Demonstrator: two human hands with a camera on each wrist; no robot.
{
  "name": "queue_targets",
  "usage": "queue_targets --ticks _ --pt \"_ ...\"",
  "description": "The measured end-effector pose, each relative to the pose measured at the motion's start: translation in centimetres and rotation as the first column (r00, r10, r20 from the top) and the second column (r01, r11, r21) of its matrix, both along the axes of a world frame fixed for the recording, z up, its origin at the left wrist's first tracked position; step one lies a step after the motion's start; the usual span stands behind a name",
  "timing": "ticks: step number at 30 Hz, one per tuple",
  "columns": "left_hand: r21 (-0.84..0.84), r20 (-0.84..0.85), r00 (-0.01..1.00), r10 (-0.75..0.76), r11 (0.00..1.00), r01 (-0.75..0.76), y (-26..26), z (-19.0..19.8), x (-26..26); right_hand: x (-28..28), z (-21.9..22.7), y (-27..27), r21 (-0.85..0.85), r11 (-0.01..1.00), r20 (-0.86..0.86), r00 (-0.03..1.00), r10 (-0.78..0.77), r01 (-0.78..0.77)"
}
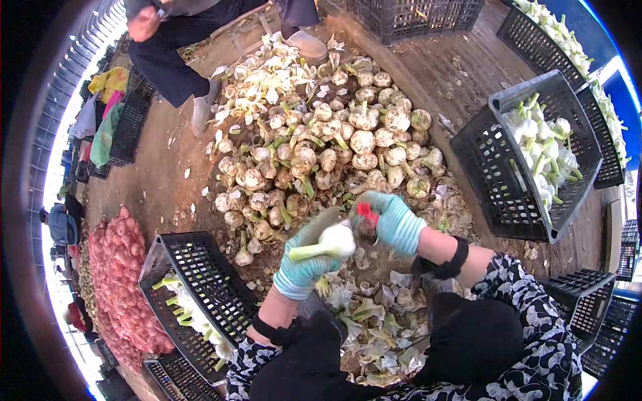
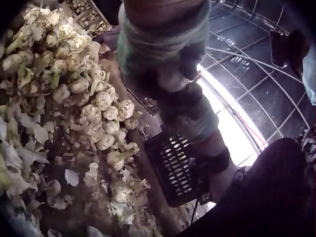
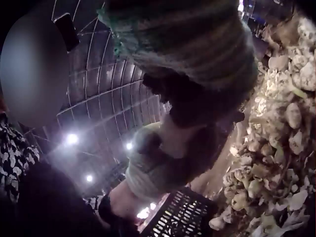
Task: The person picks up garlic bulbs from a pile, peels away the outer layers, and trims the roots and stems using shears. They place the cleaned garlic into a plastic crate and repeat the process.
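In the head view my left hand (image 1: 294, 273), in a striped knit glove, grips a clean white garlic bulb (image 1: 338, 239) with its pale green stem pointing left. My gloved right hand (image 1: 396, 224) is close beside the bulb and holds a small red-handled tool (image 1: 366, 214); its working end is blurred. Beyond both hands spreads a heap of dirty, unpeeled garlic bulbs (image 1: 324, 150). Peeled-off garlic skins (image 1: 381, 314) cover the floor between my knees. Both wrist views are dark, and the gloves hide most of the bulb there.
A tilted black crate (image 1: 200, 267) with trimmed garlic stands at my left, and another black crate (image 1: 508, 180) of white bulbs at my right. Red mesh sacks (image 1: 120, 281) lie far left. Another person's legs (image 1: 177, 67) are across the heap.
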State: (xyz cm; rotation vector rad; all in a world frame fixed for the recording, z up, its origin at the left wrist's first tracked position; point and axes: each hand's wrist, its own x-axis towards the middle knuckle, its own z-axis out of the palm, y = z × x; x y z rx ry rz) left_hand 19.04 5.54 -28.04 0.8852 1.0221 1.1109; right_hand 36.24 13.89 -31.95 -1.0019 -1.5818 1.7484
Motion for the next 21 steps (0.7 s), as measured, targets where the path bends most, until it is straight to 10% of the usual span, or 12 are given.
queue_targets --ticks 1,3,6,9,11,15,19,21 --pt "0.028 -0.012 1.000 -0.001 1.000 0.001 -0.1 -0.1 0.1 0.2 0.7 0.5 -0.161 0.986 0.186 0.980 0.066 -0.035" --pt "0.035 -0.022 1.000 -0.021 0.999 0.022 0.2 -0.5 -0.1 -0.1 -2.4 -0.3 -0.356 0.933 -0.413 0.905 -0.098 -0.061" --pt "0.021 0.028 0.998 0.060 0.998 -0.060 0.6 -0.4 0.4 0.0 4.1 -0.6 -0.366 0.918 -0.271 0.961 0.049 -0.151" --pt "-0.131 0.393 0.904 0.170 0.983 -0.127 0.7 0.8 1.2 -1.0 3.3 -1.6 -0.253 0.960 -0.192 0.979 0.068 -0.116" --pt "-0.195 0.334 0.875 0.349 0.934 -0.298 0.6 -0.6 0.9 -1.4 1.6 -1.8 0.019 0.997 -0.190 0.979 0.079 -0.076" --pt "-0.249 0.243 0.810 0.533 0.842 -0.479 0.6 -0.7 0.9 -2.0 0.8 -1.7 -0.587 0.801 -0.446 0.872 -0.200 -0.117" --pt "-0.121 0.009 0.880 0.474 0.874 -0.470 0.5 -1.3 0.8 -1.7 2.3 -2.5 0.055 0.996 -0.107 0.992 0.073 -0.068" --pt "-0.221 0.481 0.736 0.477 0.878 -0.425 0.7 -1.2 0.7 -0.9 1.9 -1.5 -0.473 0.868 -0.241 0.970 0.035 -0.149"
